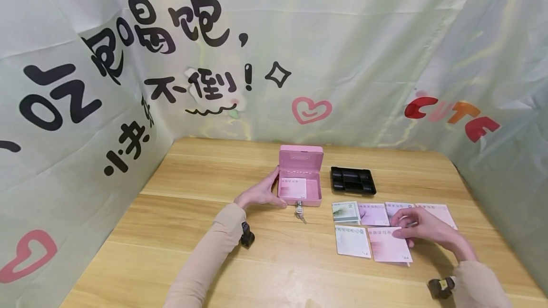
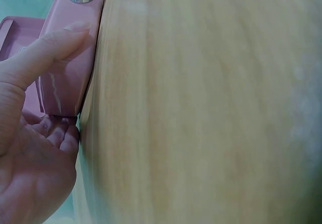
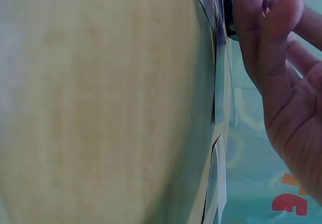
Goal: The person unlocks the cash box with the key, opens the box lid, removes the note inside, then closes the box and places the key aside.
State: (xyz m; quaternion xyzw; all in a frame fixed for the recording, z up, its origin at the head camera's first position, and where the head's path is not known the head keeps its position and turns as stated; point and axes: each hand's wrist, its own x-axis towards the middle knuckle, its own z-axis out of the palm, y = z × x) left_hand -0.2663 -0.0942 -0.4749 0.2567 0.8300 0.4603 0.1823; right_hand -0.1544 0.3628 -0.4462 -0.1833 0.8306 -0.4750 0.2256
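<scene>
Left hand (image 1: 262, 193) holds the open box (image 1: 313, 202) by its near left corner, far on the desk (image 1: 278, 260), a note (image 1: 293, 188) inside; right hand (image 1: 425, 227) is at the near pink note (image 1: 387, 247), whether its grip pinches it, can't tell!

The head view looks forward and down from above the near side of the counter (image 1: 282, 260), far enough back to take in the left hand (image 1: 262, 193), the right hand (image 1: 430, 226) and the printed curtain (image 1: 359, 56). The left wrist view, turned sideways, sits close and low, facing a front corner of the pink box (image 1: 300, 160), which the head view shares. The right wrist view, also sideways, skims the counter almost edge-on; it and the head view share the paper notes (image 1: 352, 241).
</scene>
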